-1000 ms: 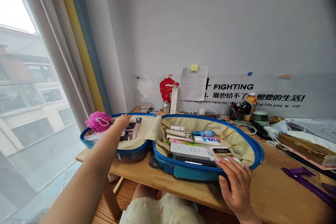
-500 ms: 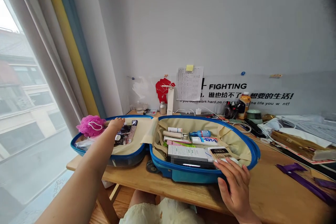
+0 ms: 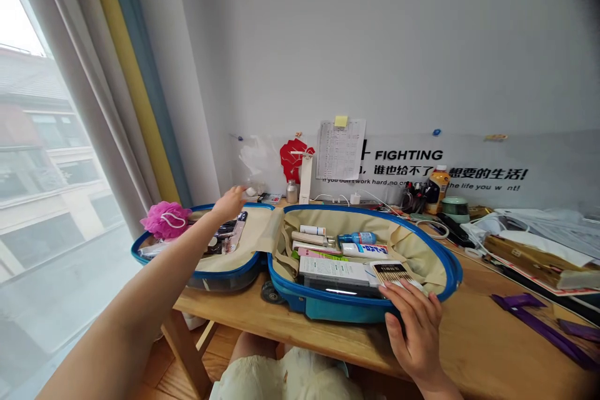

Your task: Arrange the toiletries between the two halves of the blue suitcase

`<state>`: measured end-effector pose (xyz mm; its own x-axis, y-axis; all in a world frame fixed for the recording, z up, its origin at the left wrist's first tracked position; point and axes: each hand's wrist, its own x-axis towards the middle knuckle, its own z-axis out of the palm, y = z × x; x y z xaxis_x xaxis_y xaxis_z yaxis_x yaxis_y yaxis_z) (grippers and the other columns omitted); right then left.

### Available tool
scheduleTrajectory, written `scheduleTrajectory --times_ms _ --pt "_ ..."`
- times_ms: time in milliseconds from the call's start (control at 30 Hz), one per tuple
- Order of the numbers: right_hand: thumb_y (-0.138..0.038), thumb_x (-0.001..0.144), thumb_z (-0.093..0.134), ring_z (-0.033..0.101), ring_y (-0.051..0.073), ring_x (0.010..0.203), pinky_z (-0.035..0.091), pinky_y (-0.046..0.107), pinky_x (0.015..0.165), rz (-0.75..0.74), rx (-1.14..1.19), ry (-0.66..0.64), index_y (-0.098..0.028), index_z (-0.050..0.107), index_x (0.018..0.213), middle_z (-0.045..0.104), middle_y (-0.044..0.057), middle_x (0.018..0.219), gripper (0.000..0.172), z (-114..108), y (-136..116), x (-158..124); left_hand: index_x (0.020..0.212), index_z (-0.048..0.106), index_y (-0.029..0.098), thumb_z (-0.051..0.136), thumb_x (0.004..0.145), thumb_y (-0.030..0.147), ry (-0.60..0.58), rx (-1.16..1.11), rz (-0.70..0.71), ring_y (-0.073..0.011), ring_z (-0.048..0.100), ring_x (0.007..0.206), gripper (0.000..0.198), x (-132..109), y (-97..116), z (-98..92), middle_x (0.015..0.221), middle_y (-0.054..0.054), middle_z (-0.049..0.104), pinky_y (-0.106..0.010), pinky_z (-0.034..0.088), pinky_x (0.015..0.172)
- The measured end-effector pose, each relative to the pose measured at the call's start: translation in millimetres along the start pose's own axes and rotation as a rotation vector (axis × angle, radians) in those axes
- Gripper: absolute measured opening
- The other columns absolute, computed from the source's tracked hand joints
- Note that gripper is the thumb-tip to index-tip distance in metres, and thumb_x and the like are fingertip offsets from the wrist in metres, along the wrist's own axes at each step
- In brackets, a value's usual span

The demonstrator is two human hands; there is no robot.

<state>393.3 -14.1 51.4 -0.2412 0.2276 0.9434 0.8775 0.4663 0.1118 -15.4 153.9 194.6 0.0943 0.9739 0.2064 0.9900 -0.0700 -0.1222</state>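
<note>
The open, empty right grip (image 3: 412,331) rests on the rim of the blue suitcase (image 3: 323,309), seemingly steadying it, while the open, empty left grip (image 3: 229,204) extends past the lid toward a small white item (image 3: 250,192).

a home study corner: wooden desk (image 3: 473,331), slogan panel (image 3: 445,162) on the wall, long curtains (image 3: 131,75) beside a window (image 3: 42,200)

The left forearm (image 3: 140,287) hides part of the open suitcase (image 3: 225,276); the right hand (image 3: 415,331) covers a white item under its fingers. Labels on the tubes (image 3: 309,238) and the printed sheet (image 3: 340,149) are too small to read; the building (image 3: 47,156) outside is blurred.
</note>
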Motion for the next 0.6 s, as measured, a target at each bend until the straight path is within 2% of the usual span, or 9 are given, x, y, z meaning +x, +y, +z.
scheduleTrajectory --times_ms 67,133,267,400,600 --pt "-0.024 0.090 0.040 0.056 0.021 0.108 0.024 0.040 0.108 -0.001 0.004 0.000 -0.023 0.059 0.112 0.068 0.006 0.099 0.029 0 0 0 0.141 0.035 0.020 0.031 0.098 0.029 0.004 -0.047 0.169 -0.0237 0.045 0.130 0.044 -2 36 -11.5 0.142 -0.011 0.046 -0.035 0.037 0.107" --pt "-0.024 0.090 0.040 0.056 0.021 0.108 0.024 0.041 0.108 -0.003 0.008 -0.002 -0.022 0.059 0.112 0.067 0.006 0.100 0.029 0 0 0 0.138 0.040 0.023 0.040 0.095 0.034 -0.043 -0.081 0.330 -0.0213 0.051 0.124 0.044 -8 74 -15.3 0.137 -0.007 0.052 -0.030 0.041 0.102" --pt "-0.026 0.091 0.039 0.056 0.021 0.109 0.024 0.040 0.108 0.000 0.014 0.001 -0.023 0.060 0.112 0.067 0.005 0.101 0.030 0 1 -2 0.127 0.052 0.024 0.053 0.088 0.030 -0.162 -0.082 0.497 -0.0213 0.058 0.114 0.039 -21 133 -6.3 0.127 -0.006 0.061 -0.028 0.044 0.095" --pt "-0.028 0.091 0.039 0.056 0.021 0.110 0.024 0.040 0.107 0.012 0.010 -0.006 -0.025 0.060 0.113 0.068 0.005 0.102 0.030 1 1 -4 0.125 0.053 0.019 0.055 0.086 0.025 -0.216 -0.047 0.508 -0.0266 0.060 0.112 0.040 -24 159 5.8 0.121 -0.011 0.064 -0.034 0.048 0.090" --pt "-0.028 0.091 0.039 0.056 0.022 0.111 0.025 0.042 0.107 0.016 0.010 -0.010 -0.025 0.060 0.112 0.068 0.005 0.101 0.029 3 4 -7 0.119 0.055 0.016 0.060 0.083 0.024 -0.246 -0.031 0.525 -0.0270 0.061 0.111 0.038 -22 168 17.0 0.120 -0.013 0.064 -0.036 0.049 0.091"
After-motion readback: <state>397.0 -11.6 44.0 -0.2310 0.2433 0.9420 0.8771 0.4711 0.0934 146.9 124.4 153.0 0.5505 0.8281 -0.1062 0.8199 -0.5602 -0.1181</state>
